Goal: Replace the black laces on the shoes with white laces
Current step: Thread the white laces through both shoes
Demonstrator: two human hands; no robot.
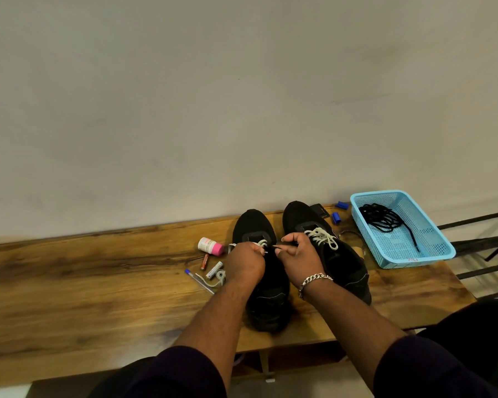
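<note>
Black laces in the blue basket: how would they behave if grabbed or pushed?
The black laces lie in a loose tangle, so they are probably floppy and would likely lift as a trailing clump. One end strays across the blue basket, so it may drag or snag on the mesh. Probably very light.

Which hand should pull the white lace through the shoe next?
Probably the left hand: its fingers already pinch the white lace at the left shoe. The right hand looks to be steadying that shoe.
</note>
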